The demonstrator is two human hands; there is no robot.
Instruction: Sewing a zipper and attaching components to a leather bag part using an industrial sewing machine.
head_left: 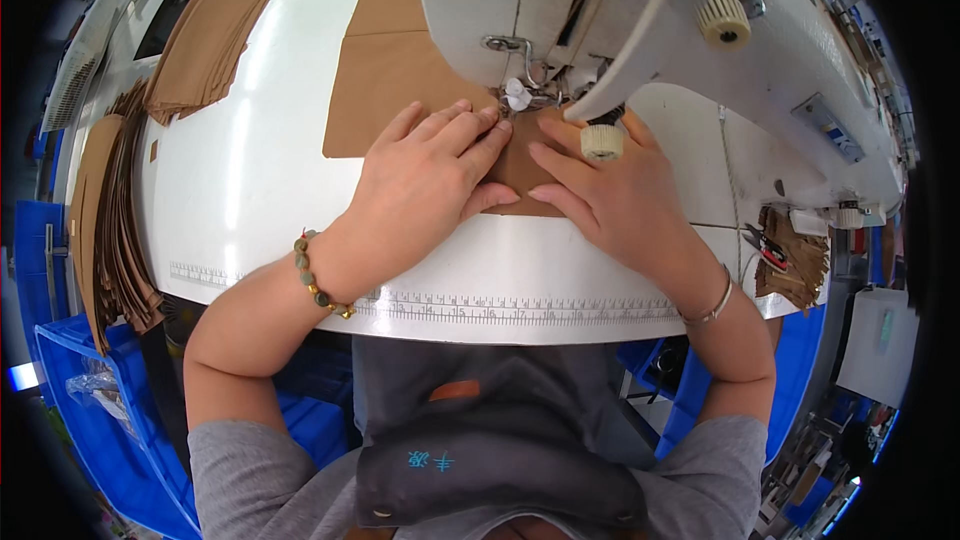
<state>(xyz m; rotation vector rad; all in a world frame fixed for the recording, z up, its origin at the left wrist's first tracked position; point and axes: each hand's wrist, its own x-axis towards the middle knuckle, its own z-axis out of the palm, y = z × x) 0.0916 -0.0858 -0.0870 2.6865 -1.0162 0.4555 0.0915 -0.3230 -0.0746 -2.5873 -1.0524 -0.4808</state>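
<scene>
Head view: our two hands, left hand (425, 175) and right hand (610, 195), press flat, fingers spread, on one brown piece (400, 80). Two brown stacks (210, 40) (115, 220) lie on the white tabletop (250, 200).

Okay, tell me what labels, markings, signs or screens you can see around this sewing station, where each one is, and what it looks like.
Ruler strip: along the white table's near edge, pale with fine dark tick marks.
Small emblem: on the dark grey apron at the person's chest, turquoise.
Plate: on the sewing machine's arm at right, a small grey rectangle with a blue patch.
No screens or packages show.
</scene>
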